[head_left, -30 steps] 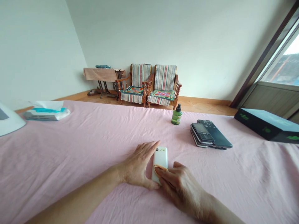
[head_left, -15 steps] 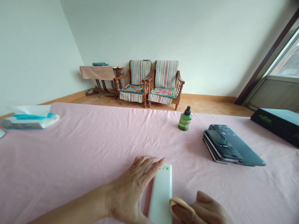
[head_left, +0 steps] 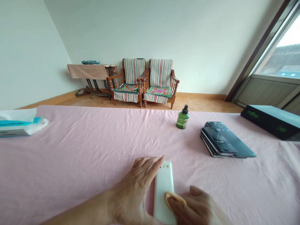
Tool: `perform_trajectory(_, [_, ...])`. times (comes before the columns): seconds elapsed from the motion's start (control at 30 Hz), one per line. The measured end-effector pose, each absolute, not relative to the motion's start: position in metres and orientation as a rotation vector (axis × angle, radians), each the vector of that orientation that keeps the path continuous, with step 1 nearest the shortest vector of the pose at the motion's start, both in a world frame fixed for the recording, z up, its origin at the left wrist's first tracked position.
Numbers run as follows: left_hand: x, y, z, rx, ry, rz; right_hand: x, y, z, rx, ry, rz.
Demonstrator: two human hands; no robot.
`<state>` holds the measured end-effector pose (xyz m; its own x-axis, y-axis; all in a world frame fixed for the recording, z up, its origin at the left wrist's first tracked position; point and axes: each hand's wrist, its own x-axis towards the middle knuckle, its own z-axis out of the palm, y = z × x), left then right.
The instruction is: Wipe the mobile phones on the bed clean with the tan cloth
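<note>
Left hand [head_left: 134, 190] is open, bottom centre of frame — index finger and thumb spread along the left side of one white phone [head_left: 161, 187], index tip by its far corner. Right hand [head_left: 199, 206], lower right of centre, is closed on one tan pad [head_left: 177, 197], pressed to the phone's right edge. Phone lies back up on the pink cloth [head_left: 82, 150]; small gold-green marks near its far end, too small to read.

Text check: one black box [head_left: 264, 120] at the right edge has green lettering in two spots, blurred, not legible. One green bottle [head_left: 182, 120], right of centre, upright, black cap; label print unreadable.

Counts: one device stack [head_left: 227, 140] at right — keypad phone on top, wider dark slab beside and under it, more edges below, total can't tell. One tissue pack [head_left: 25, 128] at left edge, white and blue. Two wooden armchairs [head_left: 160, 75], upper centre, striped covers.
</note>
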<state>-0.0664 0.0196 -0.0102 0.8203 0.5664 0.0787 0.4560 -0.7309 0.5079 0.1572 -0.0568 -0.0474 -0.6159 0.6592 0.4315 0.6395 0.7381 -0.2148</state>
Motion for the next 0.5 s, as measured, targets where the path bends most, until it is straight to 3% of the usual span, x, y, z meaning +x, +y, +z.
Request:
perform_trajectory(0.2, [-0.074, 0.018, -0.005, 2.514, 0.785, 0.249, 0.148, -0.023, -0.014, -1.340, -2.437, 0.215])
perform_trajectory(0.5, [-0.108, 0.015, -0.008, 2.542, 0.847, 0.353, 0.103, -0.066, -0.013, -1.155, -2.618, 0.210])
